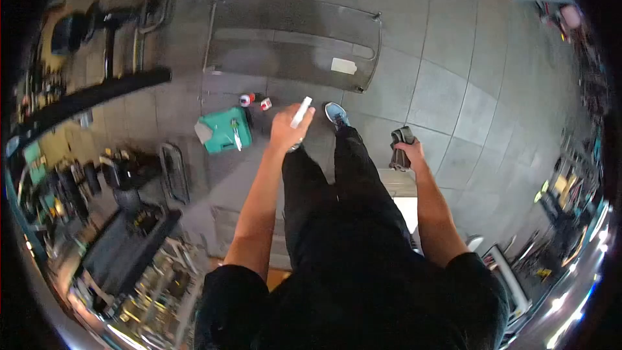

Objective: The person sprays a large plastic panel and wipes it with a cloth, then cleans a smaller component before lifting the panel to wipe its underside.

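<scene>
My left hand (289, 128) is closed around a slim white stick-like object (302, 111), whose exact kind I cannot make out. It is held above the floor, over my left leg. Out to the right, my right hand (412, 151) grips a folded dark grey cloth (401, 145), which hangs from the fingers. Left of my left hand, a green case (214, 128) lies on the floor with a metal hand tool (237, 136) on top. Near the case are a red-and-white round container (247, 100) and a small red-and-white item (265, 104).
A dark rectangular panel with a thin frame (259, 52) lies ahead on the tiled floor, bearing a white card (343, 65). Gym machines (113, 246) line the left side. A pale box-like surface (399, 183) is beside my right leg. More equipment (576, 175) stands far right.
</scene>
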Action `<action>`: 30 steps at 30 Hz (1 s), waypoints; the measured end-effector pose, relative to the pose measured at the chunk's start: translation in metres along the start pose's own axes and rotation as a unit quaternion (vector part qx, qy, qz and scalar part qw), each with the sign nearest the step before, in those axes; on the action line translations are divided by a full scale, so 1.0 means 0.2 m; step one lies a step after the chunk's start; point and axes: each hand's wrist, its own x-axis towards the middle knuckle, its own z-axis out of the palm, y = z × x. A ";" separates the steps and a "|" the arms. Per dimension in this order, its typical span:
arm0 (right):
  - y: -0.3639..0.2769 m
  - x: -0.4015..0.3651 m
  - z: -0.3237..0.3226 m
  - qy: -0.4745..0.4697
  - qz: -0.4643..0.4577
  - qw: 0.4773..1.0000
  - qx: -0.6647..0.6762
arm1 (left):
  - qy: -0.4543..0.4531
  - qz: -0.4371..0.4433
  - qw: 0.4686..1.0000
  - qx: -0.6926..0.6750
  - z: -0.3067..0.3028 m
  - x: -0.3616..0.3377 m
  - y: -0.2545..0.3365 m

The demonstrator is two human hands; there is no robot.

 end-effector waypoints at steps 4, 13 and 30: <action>-0.13 0.15 -0.20 0.214 -0.097 0.972 -0.021 | -0.069 0.197 0.978 -0.004 0.49 0.60 0.07; 0.61 1.16 0.94 0.306 -0.247 0.905 -0.163 | -0.143 0.271 0.949 0.079 0.71 1.23 -0.85; 1.35 2.06 1.37 -0.021 -0.239 0.910 0.337 | -0.155 0.268 0.946 0.098 1.51 1.81 -1.72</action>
